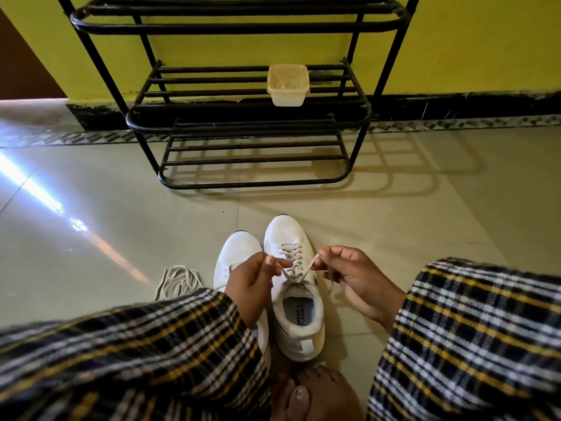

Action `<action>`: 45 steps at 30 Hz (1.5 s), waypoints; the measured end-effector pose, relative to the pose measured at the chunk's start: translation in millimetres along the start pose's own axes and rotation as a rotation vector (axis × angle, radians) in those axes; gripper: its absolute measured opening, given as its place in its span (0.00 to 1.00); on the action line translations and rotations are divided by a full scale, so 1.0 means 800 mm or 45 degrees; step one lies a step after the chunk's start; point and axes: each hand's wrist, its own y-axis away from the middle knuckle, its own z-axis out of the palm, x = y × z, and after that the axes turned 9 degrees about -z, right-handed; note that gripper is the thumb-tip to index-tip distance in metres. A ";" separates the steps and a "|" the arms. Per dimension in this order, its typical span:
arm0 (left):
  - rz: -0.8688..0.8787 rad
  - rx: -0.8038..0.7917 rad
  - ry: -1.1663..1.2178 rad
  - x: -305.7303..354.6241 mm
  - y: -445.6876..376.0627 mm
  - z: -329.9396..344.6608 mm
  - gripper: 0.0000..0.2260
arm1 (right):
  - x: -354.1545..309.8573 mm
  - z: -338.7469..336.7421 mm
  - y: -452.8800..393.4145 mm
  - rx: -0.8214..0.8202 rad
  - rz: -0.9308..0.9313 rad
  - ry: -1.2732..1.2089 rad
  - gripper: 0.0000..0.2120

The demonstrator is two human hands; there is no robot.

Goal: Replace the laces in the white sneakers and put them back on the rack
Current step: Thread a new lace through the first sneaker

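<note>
Currently listed, with the black shoe rack (249,117) as landmark: two white sneakers stand side by side on the tiled floor (409,214) in front of the rack, toes pointing toward it, probably so the lacing faces the person seated behind them. Right-hand sneaker (296,287), laced up to its top eyelets, heel nearest the person; its opening shows a printed insole. Lace (293,261), pale, crossing at the top of the tongue, both ends drawn outward. Left hand (252,281), grip pinching one lace end between thumb and forefinger; right hand (353,276), grip pinching the other end, the slack hanging below the fingers; holding both ends apart and taut seems to even the tension before a knot. Left-hand sneaker (235,256), partly hidden by the left hand and plaid sleeve (136,344); whether it is laced cannot be told. Loose bundle of laces (179,282), on the floor beside that sneaker, farther from the rack than the toes, likely set aside within reach. Plastic tub (288,83), on the rack's middle shelf. Shelves otherwise await the pair.
</note>
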 end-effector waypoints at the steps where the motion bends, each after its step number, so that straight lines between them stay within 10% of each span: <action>1: -0.078 -0.054 0.248 0.005 -0.001 0.005 0.16 | -0.002 0.004 0.001 0.000 -0.017 -0.103 0.07; 6: -0.337 -0.144 0.770 0.010 -0.007 0.010 0.15 | 0.003 0.024 -0.003 -0.044 0.017 -0.338 0.10; 28: 0.077 -0.210 -0.029 -0.008 -0.013 0.003 0.11 | 0.016 0.020 -0.013 -0.094 0.023 -0.091 0.15; 45: -0.370 -0.231 0.236 0.004 -0.022 0.005 0.07 | 0.014 0.029 -0.012 -0.048 -0.173 0.381 0.04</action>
